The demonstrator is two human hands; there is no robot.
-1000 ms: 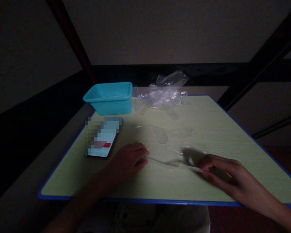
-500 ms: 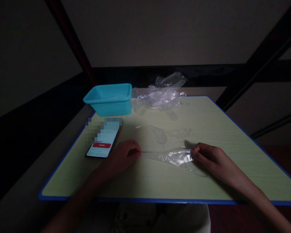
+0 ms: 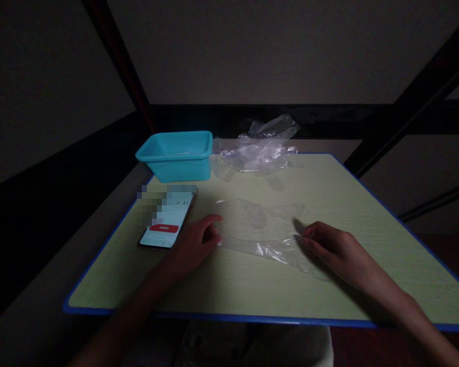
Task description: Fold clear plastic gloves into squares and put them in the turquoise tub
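Note:
A clear, thin plastic glove [image 3: 252, 232] lies spread on the table between my two hands, its near edge creased and shiny. My left hand [image 3: 195, 239] is at its left end, thumb and forefinger apart. At the right end, my right hand [image 3: 334, 250] has curled fingers, with the thumb and fingertips slightly apart by the film. Neither hand appears to grip the film. Farther back, a crumpled heap of clear plastic gloves [image 3: 260, 153] rests near the table's far edge.
A turquoise plastic basket [image 3: 179, 168] stands at the back left. In front of it lies a phone [image 3: 168, 216] with a lit screen, close to my left hand. The pale wooden table [image 3: 367, 214] has a blue rim. Behind it is a wall [image 3: 268, 56] with dark bars.
The glove's near edge, pinched and stretched between both hands before, has been let go and lies flatter. My left thumb and forefinger have parted. The view has shifted slightly.

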